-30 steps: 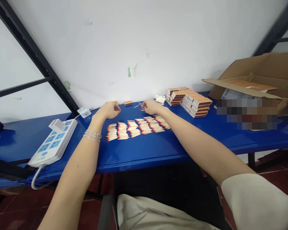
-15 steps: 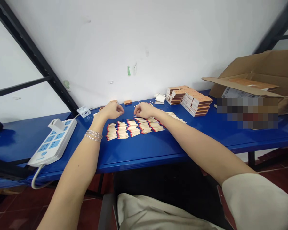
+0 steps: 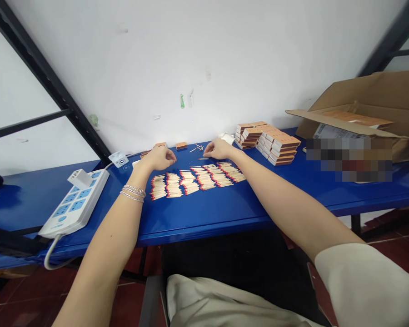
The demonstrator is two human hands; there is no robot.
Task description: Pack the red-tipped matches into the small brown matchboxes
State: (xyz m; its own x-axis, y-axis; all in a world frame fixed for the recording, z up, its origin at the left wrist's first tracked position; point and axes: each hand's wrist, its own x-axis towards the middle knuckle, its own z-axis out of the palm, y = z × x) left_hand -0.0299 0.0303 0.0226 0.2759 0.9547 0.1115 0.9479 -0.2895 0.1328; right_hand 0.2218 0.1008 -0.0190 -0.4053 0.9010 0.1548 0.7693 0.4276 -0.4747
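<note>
Our left hand (image 3: pixel 161 158) rests curled shut just behind the rows of matches (image 3: pixel 194 178); whether it holds anything we cannot tell. Our right hand (image 3: pixel 221 149) lies fingers-down beside a few loose matches (image 3: pixel 198 148), its grip hidden. In front of the rows the counter (image 3: pixel 225 209) is bare blue to its front edge. To the right stand stacked matchboxes (image 3: pixel 271 143), closed. Beyond them an open cardboard box (image 3: pixel 368 97) shows something orange inside. A power strip (image 3: pixel 75 203) lies by the left front edge.

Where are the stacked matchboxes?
In the head view, the stacked matchboxes stand on the blue table, right of the right hand and left of the cardboard box.
</note>
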